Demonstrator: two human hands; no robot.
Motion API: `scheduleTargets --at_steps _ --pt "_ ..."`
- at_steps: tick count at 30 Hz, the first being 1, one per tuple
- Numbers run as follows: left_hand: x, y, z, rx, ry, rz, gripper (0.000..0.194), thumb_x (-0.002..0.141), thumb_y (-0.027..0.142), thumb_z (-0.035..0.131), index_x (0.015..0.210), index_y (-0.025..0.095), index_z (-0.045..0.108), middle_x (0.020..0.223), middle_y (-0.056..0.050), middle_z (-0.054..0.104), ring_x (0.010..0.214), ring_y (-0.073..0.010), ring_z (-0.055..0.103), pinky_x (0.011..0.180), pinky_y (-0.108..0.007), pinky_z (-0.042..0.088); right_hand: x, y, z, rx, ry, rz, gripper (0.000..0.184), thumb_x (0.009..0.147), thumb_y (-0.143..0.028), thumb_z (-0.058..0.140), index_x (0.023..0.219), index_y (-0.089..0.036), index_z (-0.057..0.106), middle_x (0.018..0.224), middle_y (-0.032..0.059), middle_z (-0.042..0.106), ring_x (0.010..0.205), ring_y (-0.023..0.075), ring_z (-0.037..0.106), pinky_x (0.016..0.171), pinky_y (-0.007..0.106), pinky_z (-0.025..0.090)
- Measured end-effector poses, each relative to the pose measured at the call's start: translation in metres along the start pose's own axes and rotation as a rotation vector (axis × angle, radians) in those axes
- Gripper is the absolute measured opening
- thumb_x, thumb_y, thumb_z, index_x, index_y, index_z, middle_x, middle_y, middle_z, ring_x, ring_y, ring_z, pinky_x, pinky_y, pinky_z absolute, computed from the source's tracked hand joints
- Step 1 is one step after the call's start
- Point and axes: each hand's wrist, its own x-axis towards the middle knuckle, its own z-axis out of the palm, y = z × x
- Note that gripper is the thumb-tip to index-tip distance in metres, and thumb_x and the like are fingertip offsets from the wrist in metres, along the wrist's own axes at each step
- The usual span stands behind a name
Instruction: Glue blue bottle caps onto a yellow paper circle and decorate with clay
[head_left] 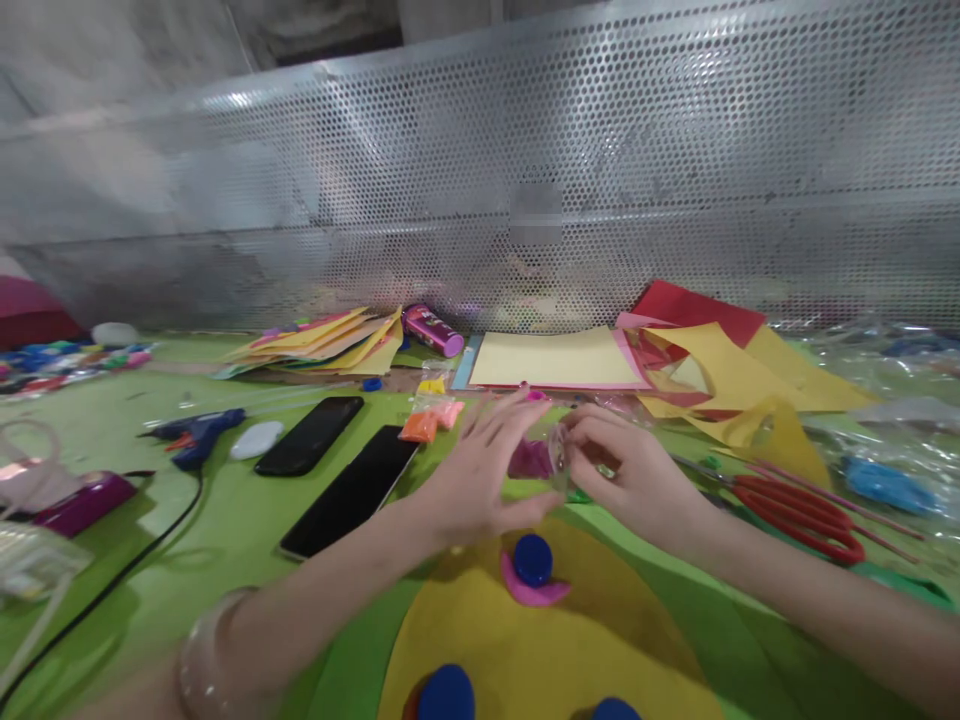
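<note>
My left hand (480,470) and my right hand (626,470) meet above the green table (225,500), both pinching a small clear plastic bag (541,455) with a magenta lump inside. The left fingers are partly spread, thumb and forefinger on the bag. The right fingers are curled on its other side. Just below the hands, on a yellow sheet (540,650), a blue cap (532,558) sits on a flattened pink piece (534,592). Two more blue caps (446,692) lie at the near edge.
Two black phones (309,435) lie left of the hands, with a blue glue gun (196,432) and a black cable beyond. Red scissors (799,505) lie to the right. Coloured paper sheets (555,358) and a purple tube (433,330) rest against a perforated metal wall.
</note>
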Motion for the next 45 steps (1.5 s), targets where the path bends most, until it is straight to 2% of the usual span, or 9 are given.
scheduleTargets --at_steps 2,5,11,16,23,31,37,41,45 --pt "0.001 -0.003 0.0 0.047 -0.055 0.005 0.066 0.076 0.043 0.063 0.128 0.013 0.036 0.13 -0.015 0.049 0.126 -0.027 0.038 0.106 -0.048 0.025 0.0 0.0 0.0 0.02 0.004 -0.001 0.02 0.084 -0.012 0.043 0.067 -0.021 0.049 0.079 0.0033 0.055 0.065 0.0138 0.053 0.051 0.024 0.044" --pt "0.003 -0.007 0.004 0.048 -0.075 -0.063 0.048 0.081 0.04 0.058 0.117 0.011 0.046 0.111 -0.013 0.062 0.103 -0.0247 0.055 0.092 -0.043 0.04 0.0 0.006 0.001 0.004 0.069 -0.014 0.014 0.085 -0.012 0.047 0.075 -0.021 0.051 0.088 0.005 0.054 0.066 0.0135 0.054 0.054 0.026 0.047" --pt "0.0 -0.009 0.012 -0.003 -0.055 -0.159 0.031 0.082 0.032 0.058 0.104 0.011 0.052 0.099 -0.012 0.061 0.092 -0.0233 0.055 0.082 -0.038 0.045 0.0 0.021 0.0 -0.106 0.082 -0.245 0.012 0.086 -0.014 0.053 0.079 -0.02 0.061 0.108 0.0095 0.046 0.095 0.0206 0.05 0.081 0.037 0.046" --pt "0.0 -0.006 0.014 -0.197 -0.011 -0.279 0.022 0.078 0.017 0.06 0.098 0.015 0.053 0.095 -0.006 0.061 0.089 -0.0202 0.056 0.078 -0.033 0.045 0.002 0.021 -0.003 -0.174 0.041 -0.292 0.024 0.087 -0.011 0.049 0.079 -0.022 0.068 0.115 0.0105 0.049 0.108 0.027 0.041 0.083 0.045 0.042" --pt "0.005 0.003 0.008 -0.618 -0.072 -0.459 0.009 0.072 0.016 0.06 0.077 0.018 0.052 0.068 0.003 0.058 0.065 -0.013 0.054 0.06 -0.024 0.042 0.005 0.014 -0.007 -0.148 -0.025 -0.258 0.022 0.086 -0.014 0.052 0.08 -0.027 0.069 0.119 0.0074 0.049 0.11 0.0288 0.038 0.082 0.048 0.043" --pt "0.006 0.007 0.006 -0.715 -0.083 -0.474 0.012 0.071 0.025 0.059 0.07 0.018 0.05 0.062 0.003 0.054 0.06 -0.0113 0.049 0.053 -0.022 0.039 0.001 0.014 -0.007 -0.053 -0.042 -0.213 0.022 0.085 -0.01 0.046 0.08 -0.023 0.062 0.111 0.0091 0.046 0.108 0.0261 0.04 0.086 0.047 0.043" --pt "0.004 0.003 0.009 -0.742 -0.142 -0.496 0.019 0.07 0.03 0.064 0.07 0.017 0.05 0.057 0.006 0.045 0.053 -0.009 0.041 0.05 -0.021 0.033 0.003 0.011 -0.012 0.011 -0.163 -0.191 0.021 0.086 -0.017 0.048 0.084 -0.029 0.066 0.118 0.0049 0.048 0.113 0.0251 0.04 0.086 0.043 0.043" --pt "0.004 0.0 0.009 -0.794 -0.129 -0.523 0.02 0.073 0.033 0.062 0.075 0.017 0.051 0.057 0.006 0.047 0.051 -0.0083 0.043 0.049 -0.02 0.035 0.004 0.011 -0.01 0.058 -0.084 -0.088 0.016 0.086 -0.022 0.048 0.082 -0.025 0.062 0.109 0.0067 0.052 0.109 0.0238 0.045 0.09 0.044 0.041" --pt "0.006 -0.012 0.006 -0.492 -0.077 -0.506 0.021 0.079 0.037 0.056 0.081 0.017 0.054 0.062 0.003 0.055 0.051 -0.0094 0.049 0.049 -0.021 0.04 0.007 0.016 -0.012 0.11 0.063 0.104 0.015 0.089 -0.031 0.046 0.084 -0.024 0.059 0.102 0.0062 0.056 0.094 0.0207 0.055 0.078 0.037 0.048"
